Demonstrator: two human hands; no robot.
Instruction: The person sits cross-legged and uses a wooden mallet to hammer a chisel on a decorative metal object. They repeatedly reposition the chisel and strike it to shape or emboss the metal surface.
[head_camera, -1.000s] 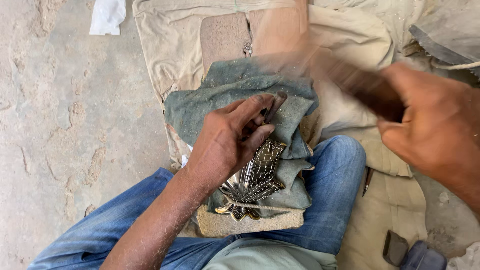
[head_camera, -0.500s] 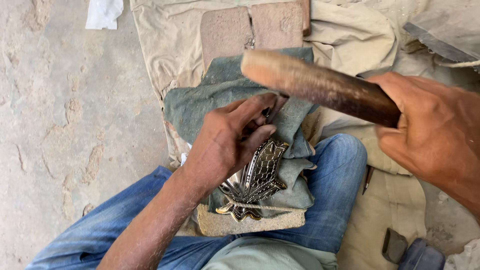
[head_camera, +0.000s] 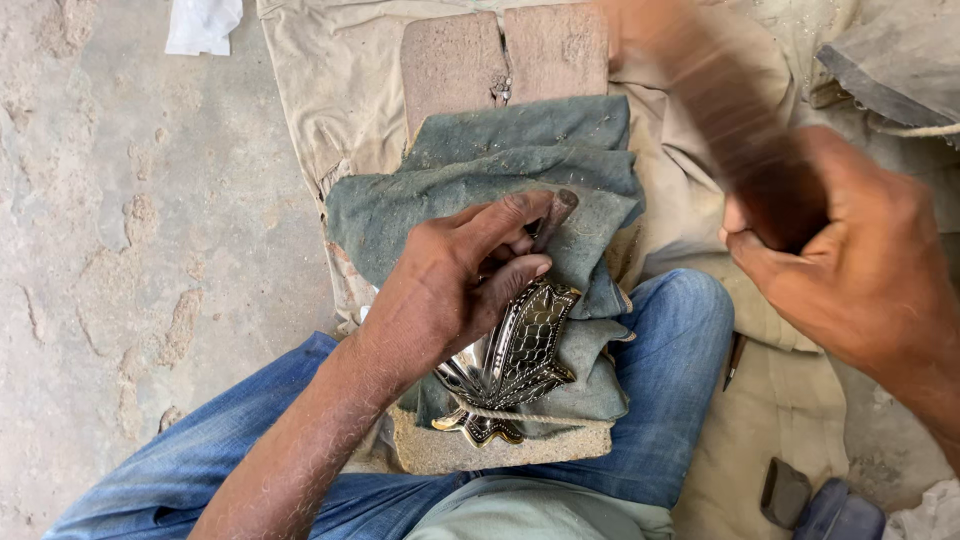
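Left hand (head_camera: 455, 290) pinches a slim punch (head_camera: 553, 215) between thumb and fingers, its tip set against the shiny embossed metal plate (head_camera: 515, 365). Right hand (head_camera: 860, 270) is wrapped tight around a wooden mallet (head_camera: 735, 125), raised and blurred, well above the punch. That plate lies on a folded grey-green cloth (head_camera: 500, 180) over a block on the lap, a cord (head_camera: 540, 418) across its lower end. Beige sheet (head_camera: 330, 90) underneath, concrete floor (head_camera: 130, 250) beside.

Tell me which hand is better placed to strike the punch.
Right, probably. The right hand grips the wooden mallet, raised and blurred above the work. The left hand is occupied, pinching the metal punch on the embossed metal piece.
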